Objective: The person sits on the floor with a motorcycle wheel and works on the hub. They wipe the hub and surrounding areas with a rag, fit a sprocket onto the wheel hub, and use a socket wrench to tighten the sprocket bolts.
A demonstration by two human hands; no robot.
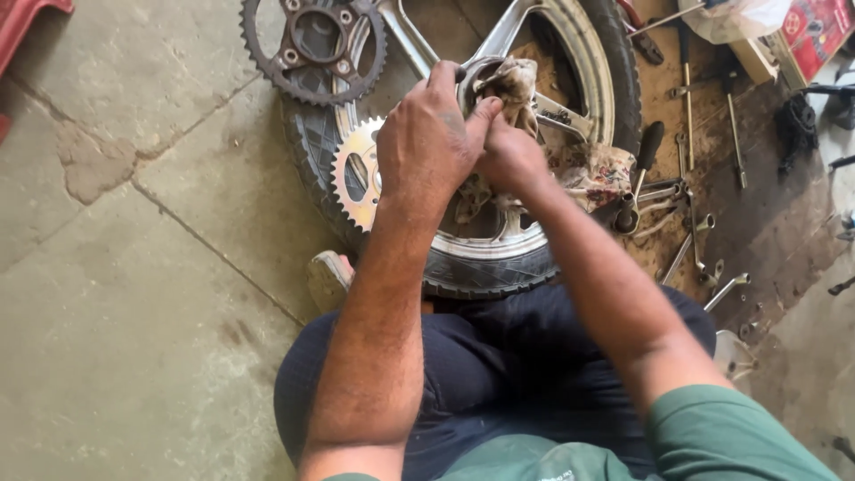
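Note:
A motorcycle wheel [499, 263] with a silver alloy rim and black tyre lies flat on the floor in front of my knees. Over its hub [475, 76], my left hand [427, 138] grips the hub's edge, fingers curled on it. My right hand [509, 158] is closed on a dirty patterned rag [514, 82] pressed into the hub. More of the rag [595, 174] trails over the spokes to the right. A gold sprocket [358, 174] leans on the tyre at left. A dark sprocket with its carrier [313, 44] rests further back.
Spanners and wrenches [688, 191] lie scattered on the oily ground at right. A red box [815, 31] and a white bag [735, 18] sit at the top right. Stone paving [134, 285] spreads to the left. My sandal [328, 278] shows beside the tyre.

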